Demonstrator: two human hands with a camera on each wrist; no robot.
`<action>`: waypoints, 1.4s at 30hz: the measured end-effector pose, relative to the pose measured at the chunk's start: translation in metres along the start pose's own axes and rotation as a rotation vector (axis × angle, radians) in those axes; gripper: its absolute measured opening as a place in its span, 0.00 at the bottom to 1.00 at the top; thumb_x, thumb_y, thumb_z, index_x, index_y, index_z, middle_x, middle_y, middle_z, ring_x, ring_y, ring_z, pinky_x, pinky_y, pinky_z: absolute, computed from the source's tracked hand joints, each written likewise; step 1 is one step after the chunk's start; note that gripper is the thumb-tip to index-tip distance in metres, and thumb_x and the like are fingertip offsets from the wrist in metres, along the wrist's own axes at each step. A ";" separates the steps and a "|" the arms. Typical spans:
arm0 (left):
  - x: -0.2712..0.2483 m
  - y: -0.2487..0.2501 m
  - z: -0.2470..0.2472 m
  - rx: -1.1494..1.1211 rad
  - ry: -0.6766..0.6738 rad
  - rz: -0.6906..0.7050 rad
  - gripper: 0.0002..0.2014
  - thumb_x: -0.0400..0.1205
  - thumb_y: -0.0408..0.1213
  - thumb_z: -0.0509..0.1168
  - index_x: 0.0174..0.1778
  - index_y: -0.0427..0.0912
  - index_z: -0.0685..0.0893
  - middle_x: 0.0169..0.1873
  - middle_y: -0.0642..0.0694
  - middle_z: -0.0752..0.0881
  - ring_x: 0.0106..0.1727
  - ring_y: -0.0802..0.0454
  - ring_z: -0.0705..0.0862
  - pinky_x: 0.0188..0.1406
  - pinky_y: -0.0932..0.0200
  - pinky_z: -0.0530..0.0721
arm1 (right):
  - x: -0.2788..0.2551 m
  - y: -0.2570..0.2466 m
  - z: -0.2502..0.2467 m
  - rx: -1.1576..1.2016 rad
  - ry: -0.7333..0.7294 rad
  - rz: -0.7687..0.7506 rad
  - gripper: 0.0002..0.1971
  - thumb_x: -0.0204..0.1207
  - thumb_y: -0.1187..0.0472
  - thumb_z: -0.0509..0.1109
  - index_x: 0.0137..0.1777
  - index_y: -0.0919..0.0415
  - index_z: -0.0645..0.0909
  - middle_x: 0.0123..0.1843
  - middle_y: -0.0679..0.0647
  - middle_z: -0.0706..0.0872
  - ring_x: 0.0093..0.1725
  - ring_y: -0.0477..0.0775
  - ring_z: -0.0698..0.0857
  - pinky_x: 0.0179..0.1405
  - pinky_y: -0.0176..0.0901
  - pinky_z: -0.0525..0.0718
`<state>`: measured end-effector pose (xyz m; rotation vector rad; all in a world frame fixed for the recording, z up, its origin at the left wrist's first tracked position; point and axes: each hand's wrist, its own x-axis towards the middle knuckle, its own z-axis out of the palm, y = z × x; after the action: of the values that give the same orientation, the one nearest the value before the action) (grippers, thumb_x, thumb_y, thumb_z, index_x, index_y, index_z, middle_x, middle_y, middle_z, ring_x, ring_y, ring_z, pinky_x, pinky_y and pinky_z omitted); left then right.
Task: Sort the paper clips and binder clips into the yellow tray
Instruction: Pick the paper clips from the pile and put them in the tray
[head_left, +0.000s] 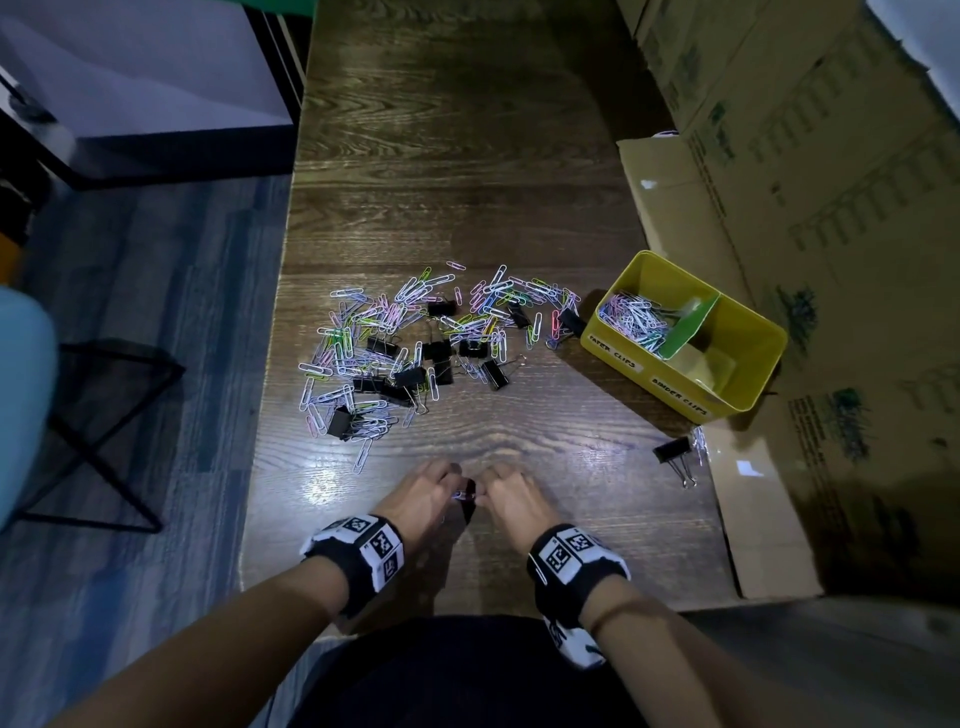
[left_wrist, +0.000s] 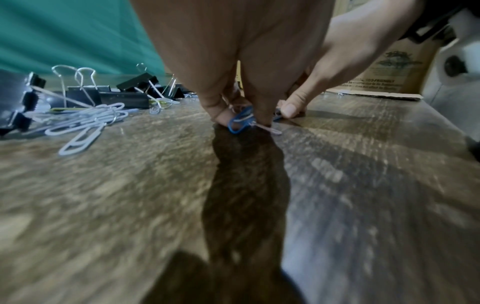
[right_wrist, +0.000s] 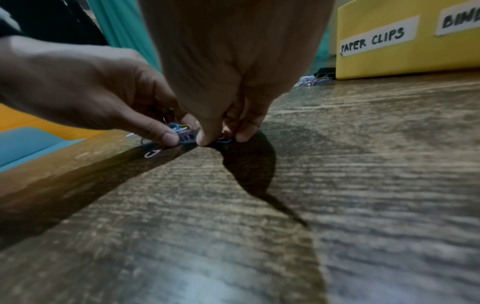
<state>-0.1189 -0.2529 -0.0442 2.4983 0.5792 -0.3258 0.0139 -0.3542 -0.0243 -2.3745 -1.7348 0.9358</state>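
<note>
Both hands meet low over the wooden table (head_left: 467, 156) near its front edge. My left hand (head_left: 451, 486) pinches a blue paper clip (left_wrist: 235, 125) that belongs to a small tangle of paper clips (head_left: 464, 496). My right hand (head_left: 485, 496) pinches the other end of the same tangle (right_wrist: 182, 128) with thumb and fingers. A wide pile of coloured paper clips and black binder clips (head_left: 415, 348) lies further back. The yellow tray (head_left: 613, 340) stands at the right, with paper clips (head_left: 631, 319) in its left compartment; a green divider (head_left: 691, 325) splits it.
One black binder clip (head_left: 674, 449) lies alone in front of the tray with a few paper clips beside it. Cardboard boxes (head_left: 805, 182) line the table's right side. A black stool frame (head_left: 104, 415) stands on the floor at the left.
</note>
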 end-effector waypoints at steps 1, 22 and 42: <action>-0.002 -0.001 0.001 -0.001 0.019 0.004 0.16 0.81 0.32 0.62 0.65 0.37 0.78 0.65 0.39 0.76 0.66 0.41 0.74 0.67 0.53 0.71 | 0.000 0.000 0.000 -0.014 -0.004 -0.009 0.11 0.83 0.61 0.60 0.61 0.64 0.78 0.62 0.60 0.80 0.62 0.61 0.78 0.57 0.50 0.77; -0.005 -0.031 -0.034 -1.115 0.112 -0.528 0.09 0.76 0.21 0.67 0.46 0.39 0.85 0.28 0.49 0.88 0.26 0.58 0.85 0.31 0.62 0.85 | -0.005 -0.010 -0.006 -0.171 -0.190 -0.075 0.12 0.75 0.78 0.63 0.56 0.71 0.80 0.50 0.65 0.84 0.44 0.62 0.85 0.40 0.45 0.82; 0.028 0.015 -0.036 -0.145 0.114 -0.555 0.12 0.76 0.48 0.70 0.40 0.41 0.85 0.33 0.46 0.84 0.31 0.49 0.79 0.28 0.59 0.75 | -0.004 0.033 -0.041 1.221 0.103 0.413 0.05 0.73 0.77 0.70 0.39 0.70 0.83 0.27 0.59 0.85 0.20 0.46 0.84 0.25 0.32 0.83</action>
<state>-0.0835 -0.2349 -0.0175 2.1885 1.2971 -0.3309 0.0615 -0.3574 -0.0016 -1.8003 -0.3166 1.3234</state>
